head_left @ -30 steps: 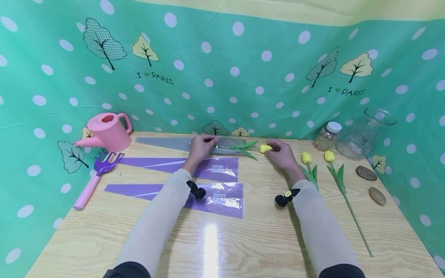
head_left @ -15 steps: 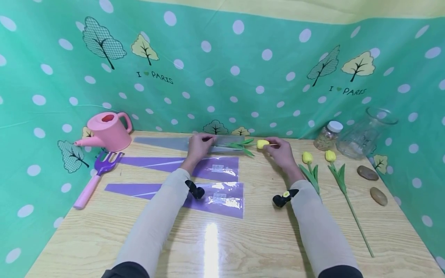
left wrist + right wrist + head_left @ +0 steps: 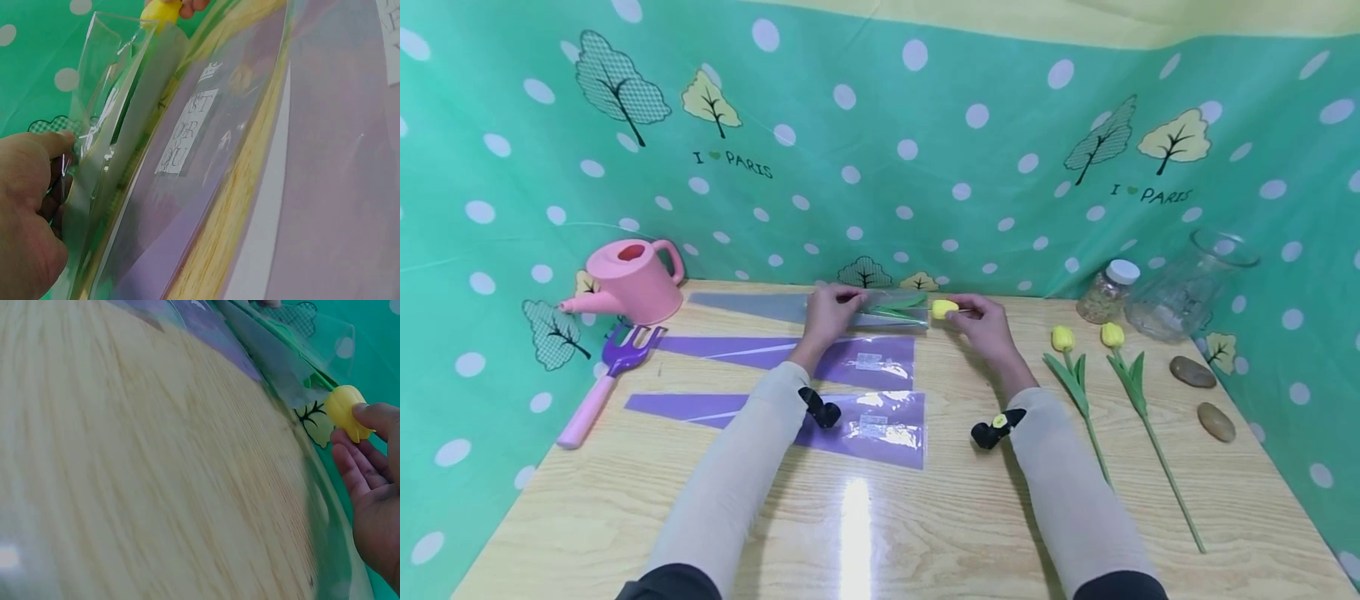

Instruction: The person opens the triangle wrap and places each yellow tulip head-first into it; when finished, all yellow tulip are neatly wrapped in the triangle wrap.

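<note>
At the back of the table my left hand (image 3: 833, 317) pinches the upper edge of a grey, clear-fronted flower sleeve (image 3: 745, 305), whose wide mouth faces right. Inside that sleeve lie the green leaves (image 3: 901, 308) and stem of a tulip. Its yellow bloom (image 3: 943, 309) sticks out just past the mouth. My right hand (image 3: 985, 329) holds this bloom between thumb and fingers, as the right wrist view shows closely. In the left wrist view, the thumb and fingers of my left hand (image 3: 31, 206) are on the sleeve's clear film, with some fingers hidden behind it.
Two purple sleeves (image 3: 760, 351) lie in front of the grey one. A pink watering can (image 3: 636, 283) and garden fork (image 3: 597, 400) are at left. At right lie two yellow tulips (image 3: 1138, 400) and two stones (image 3: 1192, 372), near a lidded jar (image 3: 1107, 293) and glass vase (image 3: 1180, 292).
My right hand has moved left with the tulip, and its leaves have slid from outside the sleeve's mouth to inside. My left hand has stayed in place on the sleeve.
</note>
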`<state>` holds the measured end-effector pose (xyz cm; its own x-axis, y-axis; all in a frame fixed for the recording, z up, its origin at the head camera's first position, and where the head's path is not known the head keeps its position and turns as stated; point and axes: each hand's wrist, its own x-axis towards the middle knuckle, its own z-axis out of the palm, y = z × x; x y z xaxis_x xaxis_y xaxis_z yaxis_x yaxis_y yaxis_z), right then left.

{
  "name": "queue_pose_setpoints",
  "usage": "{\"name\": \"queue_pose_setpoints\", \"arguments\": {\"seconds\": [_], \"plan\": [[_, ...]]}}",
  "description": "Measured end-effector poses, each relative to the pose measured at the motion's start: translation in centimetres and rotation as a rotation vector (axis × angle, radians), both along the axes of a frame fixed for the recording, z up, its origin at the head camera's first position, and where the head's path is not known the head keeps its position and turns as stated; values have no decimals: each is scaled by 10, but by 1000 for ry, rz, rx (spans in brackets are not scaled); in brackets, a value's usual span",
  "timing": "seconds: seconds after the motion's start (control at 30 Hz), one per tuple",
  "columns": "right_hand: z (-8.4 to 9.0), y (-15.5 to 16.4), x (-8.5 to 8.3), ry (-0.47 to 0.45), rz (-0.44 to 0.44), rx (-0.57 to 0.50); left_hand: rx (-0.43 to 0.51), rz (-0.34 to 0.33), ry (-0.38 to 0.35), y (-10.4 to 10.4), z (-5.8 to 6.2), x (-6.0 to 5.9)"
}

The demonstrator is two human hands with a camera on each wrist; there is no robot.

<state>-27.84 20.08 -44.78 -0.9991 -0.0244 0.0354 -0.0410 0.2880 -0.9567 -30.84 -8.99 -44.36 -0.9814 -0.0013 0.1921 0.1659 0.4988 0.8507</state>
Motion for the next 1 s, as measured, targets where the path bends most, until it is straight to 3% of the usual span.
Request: {"name": "queue_pose_setpoints", "arguments": {"seconds": [0.53, 0.83, 1.0], "plan": [[4, -22, -5, -22, 50, -93, -16, -5, -6, 3, 4, 2], [2, -33, -17, -32, 37, -2, -33, 4, -4, 5, 5, 1], [-1, -38, -21, -54, 48, -40, -32, 8, 0, 4, 4, 0]]}}
